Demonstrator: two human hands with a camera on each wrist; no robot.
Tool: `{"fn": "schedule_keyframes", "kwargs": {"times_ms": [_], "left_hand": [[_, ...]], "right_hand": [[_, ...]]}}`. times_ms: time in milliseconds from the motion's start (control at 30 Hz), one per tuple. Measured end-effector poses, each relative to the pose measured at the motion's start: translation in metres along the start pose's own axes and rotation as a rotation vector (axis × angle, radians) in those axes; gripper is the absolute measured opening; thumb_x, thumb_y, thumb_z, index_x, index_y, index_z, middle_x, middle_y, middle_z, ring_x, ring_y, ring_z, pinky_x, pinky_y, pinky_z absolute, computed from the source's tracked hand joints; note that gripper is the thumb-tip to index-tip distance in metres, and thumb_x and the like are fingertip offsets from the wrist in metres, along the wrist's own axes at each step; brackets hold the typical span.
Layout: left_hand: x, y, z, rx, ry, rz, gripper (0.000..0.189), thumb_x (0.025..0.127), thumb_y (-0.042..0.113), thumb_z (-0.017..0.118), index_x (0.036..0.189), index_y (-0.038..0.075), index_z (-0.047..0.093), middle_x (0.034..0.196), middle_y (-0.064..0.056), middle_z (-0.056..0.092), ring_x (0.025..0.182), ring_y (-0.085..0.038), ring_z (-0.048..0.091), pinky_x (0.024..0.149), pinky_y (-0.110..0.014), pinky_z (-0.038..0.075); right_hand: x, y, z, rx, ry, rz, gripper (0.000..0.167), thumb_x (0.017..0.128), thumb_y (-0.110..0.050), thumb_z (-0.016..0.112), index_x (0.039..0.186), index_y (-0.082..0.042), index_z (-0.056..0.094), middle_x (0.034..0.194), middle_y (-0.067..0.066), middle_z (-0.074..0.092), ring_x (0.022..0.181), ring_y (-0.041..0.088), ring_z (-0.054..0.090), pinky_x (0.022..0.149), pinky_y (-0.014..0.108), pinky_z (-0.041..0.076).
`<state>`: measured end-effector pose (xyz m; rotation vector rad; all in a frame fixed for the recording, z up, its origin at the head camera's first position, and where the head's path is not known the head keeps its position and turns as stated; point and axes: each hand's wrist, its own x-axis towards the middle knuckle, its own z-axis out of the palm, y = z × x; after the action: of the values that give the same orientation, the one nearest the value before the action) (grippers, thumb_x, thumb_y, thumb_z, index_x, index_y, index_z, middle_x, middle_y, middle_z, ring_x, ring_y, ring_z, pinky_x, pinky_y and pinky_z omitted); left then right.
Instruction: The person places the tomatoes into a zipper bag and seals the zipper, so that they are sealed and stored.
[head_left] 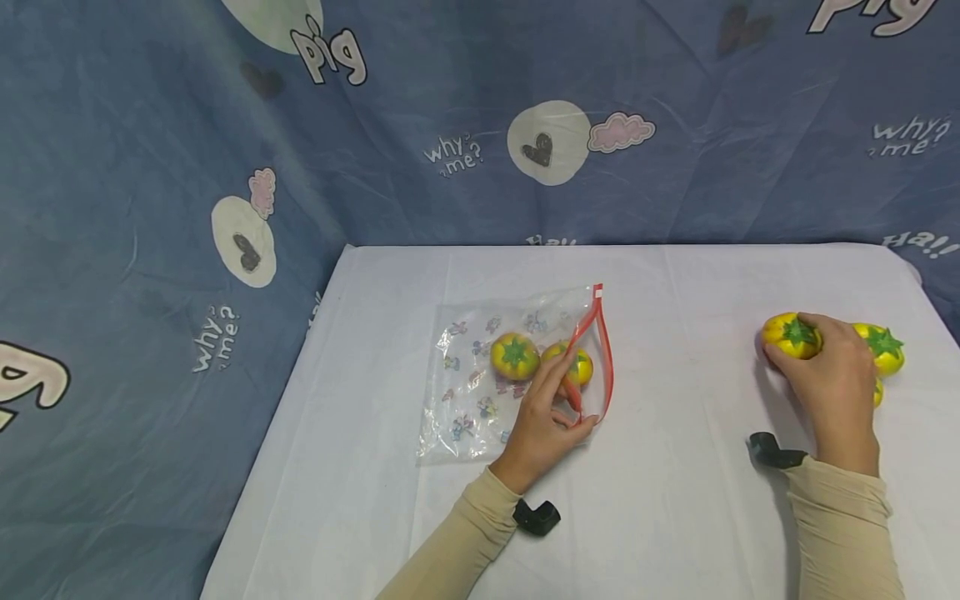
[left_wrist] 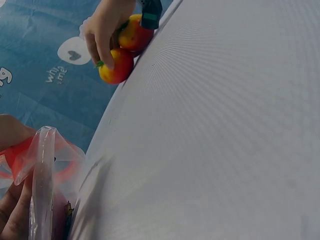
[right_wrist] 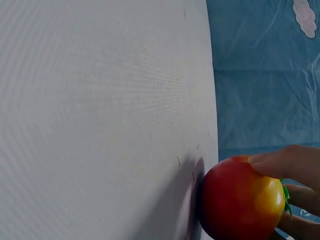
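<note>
Blue fabric [head_left: 405, 208], white counter [head_left: 660, 517]

Printed fabric is hanging across the frame's top and left. Near centre, the left hand [head_left: 536, 425] is pinching a clear bag [head_left: 450, 433] containing two fruits [head_left: 515, 357]; at right, the right hand [head_left: 836, 379] is wrapping bent fingers round a yellow fruit [head_left: 783, 329].

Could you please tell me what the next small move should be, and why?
Perhaps the right hand could carry its round fruit over to the clear bag, because the left hand holds the bag by its parted red edge, and two similar fruits lie inside.
</note>
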<state>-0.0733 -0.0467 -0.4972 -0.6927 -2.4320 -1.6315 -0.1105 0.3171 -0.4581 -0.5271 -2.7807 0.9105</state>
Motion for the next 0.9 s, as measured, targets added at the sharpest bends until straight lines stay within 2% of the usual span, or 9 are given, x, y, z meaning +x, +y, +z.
{"fn": "schedule_keyframes", "kwargs": {"times_ms": [133,367,533,700,733,800,900], "left_hand": [[0.000,0.001,0.000,0.002,-0.003,-0.008,0.099,0.079,0.000,0.087,0.161,0.016,0.034,0.153,-0.005,0.044,0.097,-0.015,0.058,0.065,-0.015,0.061],[0.000,-0.001,0.001,0.005,0.005,0.007,0.098,0.078,0.000,0.087,0.161,0.014,0.035,0.151,-0.007,0.045,0.095,-0.014,0.058,0.064,-0.014,0.060],[0.000,-0.001,0.001,0.007,0.006,0.010,0.100,0.078,0.000,0.087,0.162,0.018,0.034,0.150,-0.007,0.046,0.096,-0.014,0.058,0.064,-0.013,0.060],[0.000,0.000,0.001,0.011,0.009,0.020,0.100,0.078,0.000,0.087,0.161,0.016,0.034,0.151,-0.008,0.046,0.096,-0.014,0.058,0.064,-0.013,0.059],[0.000,0.000,0.001,0.011,0.009,0.022,0.100,0.078,0.000,0.087,0.161,0.015,0.034,0.151,-0.009,0.046,0.096,-0.014,0.058,0.064,-0.013,0.059],[0.000,0.000,0.001,0.011,0.010,0.023,0.100,0.078,0.000,0.087,0.161,0.015,0.034,0.152,-0.009,0.045,0.096,-0.015,0.058,0.064,-0.013,0.059],[0.000,-0.001,0.001,0.006,0.007,0.012,0.100,0.078,0.000,0.087,0.162,0.016,0.034,0.153,-0.008,0.045,0.096,-0.015,0.058,0.064,-0.014,0.060]], "right_hand": [[0.000,0.000,0.000,0.005,-0.015,0.001,0.074,0.094,-0.031,0.073,0.154,-0.001,0.044,0.154,0.033,0.043,0.142,0.055,0.037,0.122,0.069,0.026],[-0.001,-0.006,0.000,0.030,-0.055,-0.004,0.075,0.096,-0.036,0.072,0.156,-0.003,0.041,0.160,0.030,0.037,0.147,0.052,0.032,0.124,0.069,0.024],[-0.003,-0.010,0.003,0.077,-0.026,-0.062,0.072,0.095,-0.033,0.075,0.154,-0.004,0.046,0.157,0.029,0.043,0.139,0.051,0.041,0.116,0.070,0.034],[-0.003,-0.013,0.007,0.110,-0.008,-0.115,0.070,0.093,-0.033,0.078,0.151,-0.006,0.051,0.153,0.027,0.048,0.131,0.049,0.047,0.109,0.068,0.041],[-0.003,-0.013,0.008,0.114,-0.005,-0.126,0.069,0.092,-0.033,0.079,0.150,-0.006,0.052,0.152,0.026,0.050,0.130,0.048,0.049,0.109,0.065,0.043],[-0.003,-0.014,0.010,0.142,0.002,-0.153,0.068,0.090,-0.031,0.081,0.148,-0.007,0.055,0.149,0.025,0.053,0.130,0.046,0.051,0.111,0.047,0.049],[-0.003,-0.015,0.013,0.166,0.001,-0.178,0.065,0.090,-0.031,0.081,0.146,-0.008,0.058,0.146,0.023,0.056,0.131,0.036,0.051,0.103,0.012,0.047]]}}
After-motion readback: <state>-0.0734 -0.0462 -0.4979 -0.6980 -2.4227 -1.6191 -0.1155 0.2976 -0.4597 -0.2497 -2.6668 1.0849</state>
